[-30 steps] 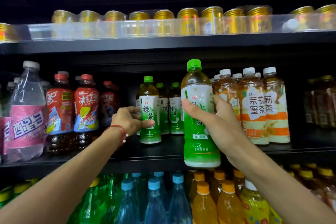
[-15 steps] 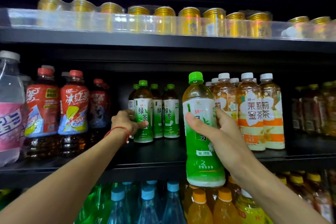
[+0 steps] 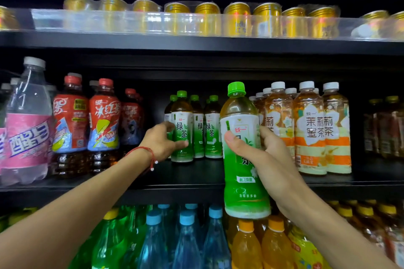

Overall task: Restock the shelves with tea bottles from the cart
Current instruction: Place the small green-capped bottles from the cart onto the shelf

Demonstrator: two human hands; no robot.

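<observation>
**Change, last second.** Held green tea bottle (image 3: 242, 181): upright in your right hand (image 3: 269, 159), thumb across the label, fingers curled behind. It has not gone in. Its base now hangs a little lower, below the front lip of the middle shelf (image 3: 192, 172), just left of the jasmine tea bottles (image 3: 310, 129).

Front green tea bottle (image 3: 182, 124): stands on the shelf with your left hand (image 3: 161, 142) still wrapped round its lower label. It appears to have slid back, and is now nearly flush with the green tea row (image 3: 211, 129).

**Reading.** You seem to be tightening the row first, which frees board in front for the held bottle. That placement is not yet made. (The cart is out of view, so the remaining stock cannot be judged.)

**Room.** Dark above and behind the unit; nothing there can be made out.

**Top shelf** (image 3: 196, 43). Gold cans (image 3: 237, 19) behind a clear rail.

**Middle shelf, left to right.** Pink-label bottle (image 3: 28, 133), red-label iced teas (image 3: 103, 120), the green tea row, the jasmine tea bottles, then dim brown bottles at the far right. Bare black board shows in front of the green tea.

**Lower level.** Blue-capped bottles (image 3: 188, 242) and orange-capped bottles (image 3: 247, 244).

**Smallest.** Red cord bracelet (image 3: 144, 150) on your left wrist.
</observation>
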